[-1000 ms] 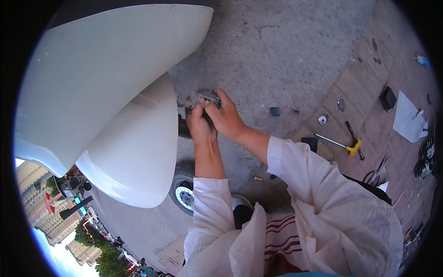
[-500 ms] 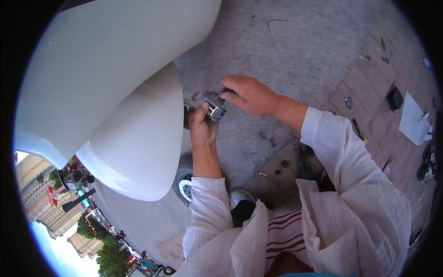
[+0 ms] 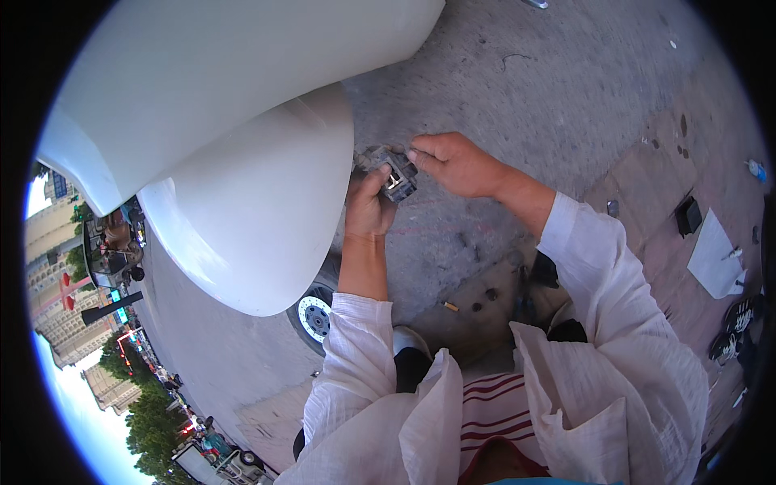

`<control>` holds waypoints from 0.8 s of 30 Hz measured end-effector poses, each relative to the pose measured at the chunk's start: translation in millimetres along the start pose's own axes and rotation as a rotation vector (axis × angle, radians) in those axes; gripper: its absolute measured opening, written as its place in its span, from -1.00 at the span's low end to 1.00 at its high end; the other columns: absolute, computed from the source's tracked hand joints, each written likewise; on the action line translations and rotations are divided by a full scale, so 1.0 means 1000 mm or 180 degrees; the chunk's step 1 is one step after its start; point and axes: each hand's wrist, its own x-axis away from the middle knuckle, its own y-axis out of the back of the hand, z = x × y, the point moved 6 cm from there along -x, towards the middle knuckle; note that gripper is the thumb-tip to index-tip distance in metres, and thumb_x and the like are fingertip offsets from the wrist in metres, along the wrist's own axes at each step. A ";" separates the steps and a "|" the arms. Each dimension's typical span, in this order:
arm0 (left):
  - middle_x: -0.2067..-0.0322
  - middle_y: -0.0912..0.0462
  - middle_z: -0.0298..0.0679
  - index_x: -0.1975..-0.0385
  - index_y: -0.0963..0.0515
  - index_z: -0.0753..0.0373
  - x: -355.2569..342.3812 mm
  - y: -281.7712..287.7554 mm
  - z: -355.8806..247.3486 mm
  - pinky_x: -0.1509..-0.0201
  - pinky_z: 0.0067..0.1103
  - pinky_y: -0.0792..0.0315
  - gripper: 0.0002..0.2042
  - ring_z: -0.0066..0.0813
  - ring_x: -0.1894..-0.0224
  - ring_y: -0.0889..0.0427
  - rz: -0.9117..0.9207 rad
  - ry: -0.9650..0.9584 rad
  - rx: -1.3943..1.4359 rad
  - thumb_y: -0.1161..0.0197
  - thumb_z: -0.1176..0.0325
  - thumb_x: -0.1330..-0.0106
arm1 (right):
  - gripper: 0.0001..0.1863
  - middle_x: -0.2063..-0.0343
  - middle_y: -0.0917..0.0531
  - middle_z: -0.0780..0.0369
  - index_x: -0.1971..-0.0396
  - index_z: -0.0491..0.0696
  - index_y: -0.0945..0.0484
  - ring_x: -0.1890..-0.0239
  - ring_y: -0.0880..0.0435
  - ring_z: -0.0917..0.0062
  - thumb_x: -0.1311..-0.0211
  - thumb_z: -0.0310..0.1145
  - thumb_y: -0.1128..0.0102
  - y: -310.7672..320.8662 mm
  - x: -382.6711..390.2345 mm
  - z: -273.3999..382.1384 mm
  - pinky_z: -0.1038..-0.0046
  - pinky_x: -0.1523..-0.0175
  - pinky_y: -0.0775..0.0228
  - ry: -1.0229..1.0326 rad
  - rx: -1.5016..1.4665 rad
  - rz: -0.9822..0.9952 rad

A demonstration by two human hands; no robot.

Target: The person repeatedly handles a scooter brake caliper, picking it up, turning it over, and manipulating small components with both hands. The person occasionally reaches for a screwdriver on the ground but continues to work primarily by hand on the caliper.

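Observation:
A dirty, dark grey brake caliper (image 3: 402, 187) with an opening and a pale metal piece inside it sits beside the edge of a white vehicle body panel (image 3: 250, 206). My left hand (image 3: 370, 212) grips it from the near side, thumb on top. From the right, my right hand (image 3: 462, 164) reaches over with thumb and forefinger pinched together at the caliper's upper right edge. Whatever lies between those fingertips is too small and dark to tell. Below the panel, left of my left forearm, shows a wheel with a silver brake disc (image 3: 314, 318).
A larger white panel (image 3: 202, 81) overhangs at upper left. On the paving at right lie a black box (image 3: 689, 217), a white sheet (image 3: 711, 263) and a bottle (image 3: 757, 170). Black-and-white shoes (image 3: 737, 319) are at the right edge. A cigarette butt (image 3: 451, 306) lies near my feet.
The view has shifted, so panels, caliper and both hands appear farther right. My left hand keeps its grip on the caliper, and my right fingers stay pinched at its upper right edge.

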 end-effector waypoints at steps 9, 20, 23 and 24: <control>0.08 -0.56 -0.21 -0.07 -0.38 0.27 0.016 0.018 0.009 -0.11 -0.36 -0.47 -0.65 -0.36 0.05 -0.58 -0.0210 0.0634 0.0065 -0.12 0.25 -0.37 | -0.63 0.63 -0.38 0.36 0.53 -0.11 -0.41 0.52 -0.30 0.67 -0.41 -0.16 0.02 -0.012 -0.001 -0.002 0.51 0.37 -0.22 -0.0603 -0.0405 0.0526; 0.03 -0.55 -0.18 -0.09 -0.37 0.24 0.042 0.002 -0.001 -0.07 -0.31 -0.52 -0.65 -0.30 0.01 -0.57 -0.0121 0.0246 0.0861 -0.11 0.28 -0.34 | -0.68 0.62 -0.43 0.23 0.45 -0.20 -0.42 0.51 -0.36 0.56 -0.41 -0.24 0.02 -0.020 0.009 0.037 0.42 0.31 -0.32 -0.0200 -0.0097 0.0559; 0.05 -0.56 -0.17 -0.07 -0.38 0.25 0.046 -0.001 -0.003 -0.06 -0.32 -0.53 -0.65 -0.30 0.01 -0.58 -0.0079 0.0189 0.0806 -0.13 0.32 -0.31 | -0.70 0.61 -0.44 0.21 0.44 -0.20 -0.41 0.50 -0.35 0.56 -0.41 -0.27 0.03 -0.021 0.010 0.044 0.42 0.30 -0.32 -0.0109 0.0009 0.0537; 0.05 -0.56 -0.17 -0.06 -0.39 0.25 0.046 -0.002 -0.004 -0.05 -0.33 -0.53 -0.65 -0.30 0.02 -0.58 -0.0059 0.0181 0.0825 -0.14 0.32 -0.31 | -0.72 0.60 -0.44 0.20 0.43 -0.19 -0.41 0.50 -0.35 0.55 -0.41 -0.28 0.03 -0.021 0.012 0.046 0.42 0.30 -0.32 -0.0082 0.0016 0.0517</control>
